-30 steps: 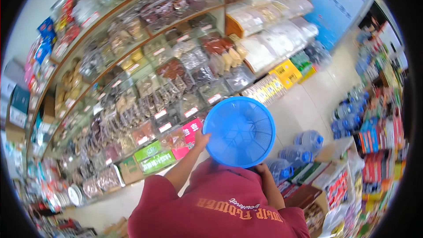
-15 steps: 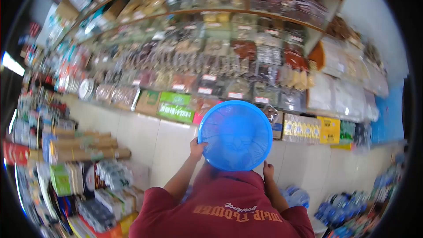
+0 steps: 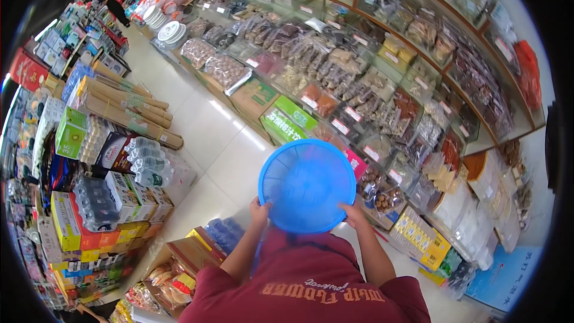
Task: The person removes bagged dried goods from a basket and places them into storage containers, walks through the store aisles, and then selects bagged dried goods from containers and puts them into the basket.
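A round blue plastic basket (image 3: 308,182) with slotted sides is in front of my body at waist height, its open mouth facing up toward me. My left hand (image 3: 260,210) grips the rim at the lower left, thumb over the edge. On the opposite side my right hand (image 3: 354,213) is closed on the rim at the lower right, its thumb on the inside. Nothing shows inside the basket. The fingers beneath the rim are hidden from view.
A long shelf of bagged dried goods (image 3: 323,54) runs diagonally ahead, with a green carton (image 3: 287,122) at its foot. On the left stand rolled mats (image 3: 128,104), bottle packs (image 3: 149,161) and stacked boxes. Boxed packaged food (image 3: 170,281) sits low at my left. A distant person (image 3: 113,7) stands upper left.
My view has turned left along the aisle, showing more of the left stacks. My right hand, earlier beside the basket's rim, has closed on it; my left hand keeps its grip.
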Motion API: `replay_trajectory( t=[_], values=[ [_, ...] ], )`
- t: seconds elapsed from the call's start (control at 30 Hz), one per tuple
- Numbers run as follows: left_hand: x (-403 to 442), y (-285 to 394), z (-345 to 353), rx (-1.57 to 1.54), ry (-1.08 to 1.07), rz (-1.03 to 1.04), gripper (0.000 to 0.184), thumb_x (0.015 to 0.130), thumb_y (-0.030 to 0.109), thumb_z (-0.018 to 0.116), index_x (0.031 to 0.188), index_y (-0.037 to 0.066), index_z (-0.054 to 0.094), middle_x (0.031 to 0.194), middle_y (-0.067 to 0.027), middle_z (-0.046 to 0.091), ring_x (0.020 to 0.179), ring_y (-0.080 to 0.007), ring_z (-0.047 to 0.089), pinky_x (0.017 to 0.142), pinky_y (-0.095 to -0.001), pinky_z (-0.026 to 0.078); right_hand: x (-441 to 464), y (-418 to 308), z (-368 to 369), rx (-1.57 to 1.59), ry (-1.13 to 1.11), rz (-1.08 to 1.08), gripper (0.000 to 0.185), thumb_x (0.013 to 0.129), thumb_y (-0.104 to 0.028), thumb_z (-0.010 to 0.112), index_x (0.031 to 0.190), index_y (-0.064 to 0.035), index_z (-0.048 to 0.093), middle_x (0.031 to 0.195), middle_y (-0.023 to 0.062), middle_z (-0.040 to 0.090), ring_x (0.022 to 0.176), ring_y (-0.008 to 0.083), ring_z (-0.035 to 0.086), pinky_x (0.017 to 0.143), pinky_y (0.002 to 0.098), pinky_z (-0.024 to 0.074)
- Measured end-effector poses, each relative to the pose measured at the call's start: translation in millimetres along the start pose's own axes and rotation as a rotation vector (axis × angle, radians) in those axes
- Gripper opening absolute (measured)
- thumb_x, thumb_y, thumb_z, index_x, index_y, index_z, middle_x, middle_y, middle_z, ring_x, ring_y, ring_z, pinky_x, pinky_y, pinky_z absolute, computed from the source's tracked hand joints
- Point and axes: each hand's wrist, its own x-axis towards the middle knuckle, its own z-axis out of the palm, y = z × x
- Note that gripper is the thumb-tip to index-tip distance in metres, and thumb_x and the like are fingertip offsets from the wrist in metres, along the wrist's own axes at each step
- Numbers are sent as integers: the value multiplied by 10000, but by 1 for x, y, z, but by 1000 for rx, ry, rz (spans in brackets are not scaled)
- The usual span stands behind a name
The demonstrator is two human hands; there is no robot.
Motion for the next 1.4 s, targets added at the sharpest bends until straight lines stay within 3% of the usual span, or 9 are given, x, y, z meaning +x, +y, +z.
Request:
replay_trajectory(
  t=[0.13,0.23,0.3,0.43,0.5,0.6,0.63,1.03,1.4],
  values=[
    [24,46,-7,61,-30,-51,296,759,-32,587,1054,-50,572,917,-107,639,770,-172,611,683,-295,496,34,16,23,184,-53,135,560,767,47,537,1307,8,394,1214,213,509,1055,378,564,859,539,499],
    [66,70,-12,56,-85,83,405,826,41,598,1215,-14,500,1036,-116,610,874,-164,591,746,-293,484,53,19,41,242,-1,111,585,734,68,496,1305,35,370,1220,224,487,1084,398,542,890,556,481],
    [100,82,-18,224,0,396,480,877,98,580,1323,29,419,1118,-119,572,940,-153,563,775,-283,469,61,12,56,252,21,147,577,736,49,498,1299,32,373,1202,219,497,1073,393,549,887,554,484],
    [137,169,-26,109,-175,433,494,894,108,560,1351,39,385,1039,-113,601,874,-145,577,757,-271,470,68,-5,100,259,60,119,540,763,-35,497,1287,27,381,1176,209,522,1050,373,565,866,554,497],
    [147,201,-34,-21,-442,368,404,900,86,562,1281,16,448,929,-89,618,850,-154,595,734,-288,491,87,-6,109,278,57,142,525,771,-54,493,1280,21,391,1183,203,528,1049,365,569,858,555,499],
    [175,207,-51,119,-535,304,278,914,82,545,1179,1,536,859,-68,619,812,-132,589,720,-269,483,97,-19,145,265,39,179,488,790,-91,488,1261,13,415,1191,192,542,1041,353,578,845,560,499],
    [180,201,-56,97,-487,281,199,924,97,540,1085,-11,589,831,-53,613,777,-118,580,722,-252,478,101,-30,157,224,20,185,466,801,-108,486,1249,10,429,1191,187,549,1035,349,583,839,565,497],
    [167,125,-147,50,-113,-32,202,915,136,527,1040,2,611,817,-46,624,728,-102,559,664,-240,455,209,-101,287,-116,31,171,448,824,-145,539,1250,-53,439,1110,161,591,939,325,615,749,489,527],
    [264,229,-179,82,56,75,215,911,136,531,1062,-1,600,834,-57,632,748,-116,567,693,-257,463,346,-184,482,-235,-236,229,368,829,-145,560,1163,-8,487,1005,179,604,825,327,632,670,485,533]
  ],
)
